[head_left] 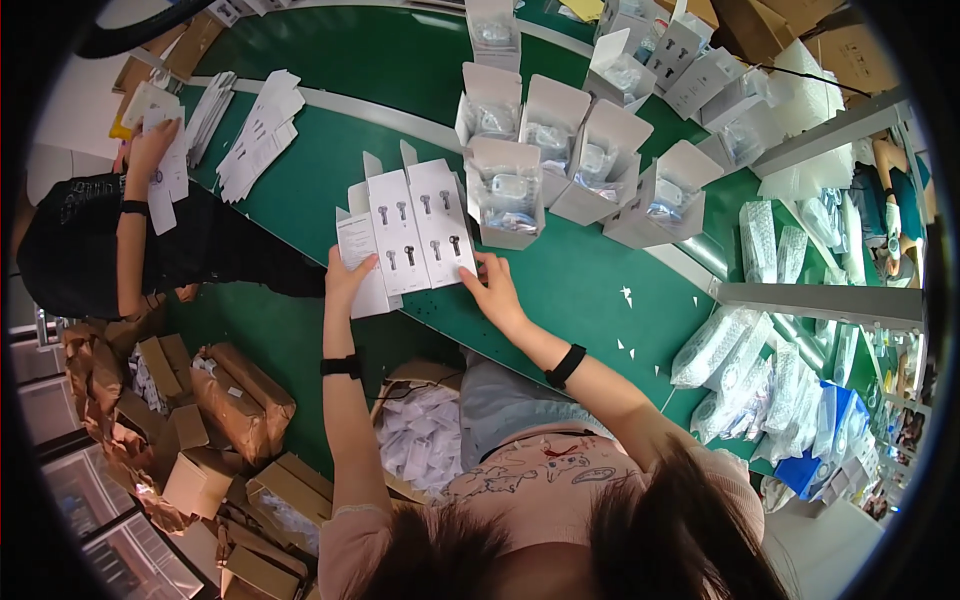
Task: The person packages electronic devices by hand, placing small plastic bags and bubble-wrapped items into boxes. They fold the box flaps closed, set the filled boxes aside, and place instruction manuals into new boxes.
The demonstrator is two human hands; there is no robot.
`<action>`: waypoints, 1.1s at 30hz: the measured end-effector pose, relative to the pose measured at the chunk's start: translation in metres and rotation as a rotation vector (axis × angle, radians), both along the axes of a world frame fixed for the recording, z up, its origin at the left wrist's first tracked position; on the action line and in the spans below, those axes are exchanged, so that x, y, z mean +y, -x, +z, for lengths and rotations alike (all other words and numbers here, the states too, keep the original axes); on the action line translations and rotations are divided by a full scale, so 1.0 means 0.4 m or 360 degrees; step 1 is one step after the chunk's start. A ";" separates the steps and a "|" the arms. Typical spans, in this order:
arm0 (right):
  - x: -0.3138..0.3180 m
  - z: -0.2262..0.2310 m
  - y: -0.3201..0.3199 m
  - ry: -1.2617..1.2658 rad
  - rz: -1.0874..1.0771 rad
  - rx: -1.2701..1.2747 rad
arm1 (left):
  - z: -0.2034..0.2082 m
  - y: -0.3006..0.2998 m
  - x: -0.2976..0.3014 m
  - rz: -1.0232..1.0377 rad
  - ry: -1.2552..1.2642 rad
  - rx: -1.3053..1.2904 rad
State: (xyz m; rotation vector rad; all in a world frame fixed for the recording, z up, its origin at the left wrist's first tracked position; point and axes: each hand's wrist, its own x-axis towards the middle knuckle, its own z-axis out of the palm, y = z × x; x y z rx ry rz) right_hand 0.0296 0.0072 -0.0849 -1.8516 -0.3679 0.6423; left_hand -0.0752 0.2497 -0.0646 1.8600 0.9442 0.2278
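Observation:
Both hands hold a side-by-side group of white cartons (420, 262) printed with pictures of earphones, over the front edge of the green table (570, 320). My left hand (347, 278) grips the left end, with its thumb on a side panel covered in small print. At the right end, my right hand (492, 288) presses its thumb on the front face, its other fingers curled behind. Some flaps stand up at the top of the group. Just beyond my right hand stands an open white box (506, 232) with a bagged item inside.
Several more open white boxes (598, 195) stand behind. Flat cartons (262, 135) lie at far left, near a co-worker's hand (152, 143). Bubble-wrapped packs (722, 345) and a grey metal bar (820, 304) are at right. Paper scraps (628, 297) dot the table; a bin (418, 440) sits below.

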 end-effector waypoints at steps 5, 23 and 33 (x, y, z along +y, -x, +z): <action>-0.032 0.055 0.021 0.0319 0.0347 0.0074 | 0.019 0.134 -0.088 0.0104 0.0291 -0.0198; -0.356 0.021 -0.019 -0.0274 -0.0093 -0.0656 | -0.109 -0.013 -0.342 -0.0064 -0.0010 -0.0817; -0.561 0.074 -0.025 -0.0192 -0.0342 -0.0811 | -0.023 0.055 -0.434 -0.0028 -0.0385 -0.0794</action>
